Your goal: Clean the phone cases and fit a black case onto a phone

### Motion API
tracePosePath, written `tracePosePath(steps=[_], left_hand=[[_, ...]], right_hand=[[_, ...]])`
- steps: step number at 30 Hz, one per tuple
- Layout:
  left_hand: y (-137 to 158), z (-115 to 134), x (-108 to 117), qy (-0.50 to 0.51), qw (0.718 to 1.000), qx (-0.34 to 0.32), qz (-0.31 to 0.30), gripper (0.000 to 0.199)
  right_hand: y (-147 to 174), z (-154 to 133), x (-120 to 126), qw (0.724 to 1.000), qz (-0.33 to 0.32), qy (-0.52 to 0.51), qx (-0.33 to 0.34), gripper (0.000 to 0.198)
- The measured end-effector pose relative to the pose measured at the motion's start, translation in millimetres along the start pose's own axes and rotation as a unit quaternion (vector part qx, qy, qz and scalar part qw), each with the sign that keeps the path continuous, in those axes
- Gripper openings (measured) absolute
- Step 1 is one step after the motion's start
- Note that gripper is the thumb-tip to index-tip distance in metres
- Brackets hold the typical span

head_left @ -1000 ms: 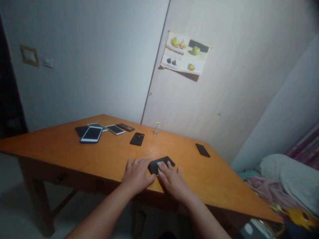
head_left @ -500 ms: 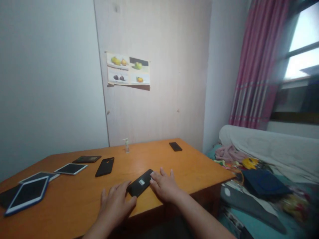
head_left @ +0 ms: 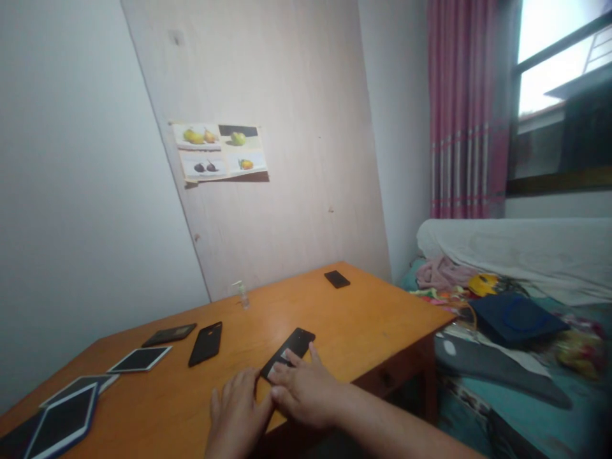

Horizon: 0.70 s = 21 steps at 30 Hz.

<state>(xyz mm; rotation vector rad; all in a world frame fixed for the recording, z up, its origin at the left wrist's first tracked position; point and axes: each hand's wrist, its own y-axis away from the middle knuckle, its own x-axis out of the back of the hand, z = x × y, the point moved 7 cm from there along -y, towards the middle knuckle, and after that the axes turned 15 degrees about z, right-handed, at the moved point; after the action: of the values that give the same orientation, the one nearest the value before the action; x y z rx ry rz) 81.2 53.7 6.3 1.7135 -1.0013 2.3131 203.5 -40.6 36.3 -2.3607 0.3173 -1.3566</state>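
A black smartphone (head_left: 300,341) lies slantwise near the front edge of the wooden table (head_left: 344,312), with a small white label on its upper face. My left hand (head_left: 236,408) grips the near end, index finger along the left side and thumb by the near corner. Across the lower half of the phone rests my right hand (head_left: 308,389), fingers stretched and apart over the label, partly covering it. My right thumb is close to the left one.
Left of the hands lie another black phone (head_left: 206,344), a dark flat device (head_left: 169,335), a white tablet (head_left: 141,359) and a blue-edged tablet (head_left: 64,417). A small pump bottle (head_left: 244,296) and a black phone (head_left: 337,279) sit farther back. A cluttered bed (head_left: 521,382) is at right.
My right hand has moved left and down over the phone, from its right edge onto the label. The view has tilted and turned to the right.
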Motion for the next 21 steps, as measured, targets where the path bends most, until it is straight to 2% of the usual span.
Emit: tracePosePath(steps=[3,6,11,13,15,19,21], left_hand=[[0.5,7.3,8.7,-0.004,1.0,0.016,-0.008,0.065],[1.2,16.6,17.6,-0.019,1.0,0.018,-0.011,0.065],[2.2,17.1,18.9,-0.016,0.999,0.03,-0.018,0.057],[2.3,16.9,18.7,-0.007,0.999,0.029,-0.017,0.056],[2.4,18.7,20.9,-0.002,1.0,0.026,-0.013,0.056],[2.5,24.1,26.2,-0.007,0.999,0.03,-0.019,0.055],[2.4,24.7,26.4,-0.005,0.999,0.034,-0.022,0.055]], right_hand=[[-7.2,15.2,3.8,0.999,-0.02,-0.003,-0.047,0.051],[-12.5,23.6,6.2,0.997,-0.021,-0.011,-0.072,0.052],[-7.3,3.9,-0.9,0.999,-0.028,-0.036,-0.006,0.053],[-8.0,8.4,0.6,0.999,-0.026,-0.026,-0.003,0.052],[-13.1,27.2,7.3,0.999,-0.01,0.003,-0.039,0.052],[-20.7,71.6,23.9,0.98,0.048,0.082,-0.176,0.056],[-19.7,70.0,20.7,0.979,0.049,0.091,-0.174,0.055]])
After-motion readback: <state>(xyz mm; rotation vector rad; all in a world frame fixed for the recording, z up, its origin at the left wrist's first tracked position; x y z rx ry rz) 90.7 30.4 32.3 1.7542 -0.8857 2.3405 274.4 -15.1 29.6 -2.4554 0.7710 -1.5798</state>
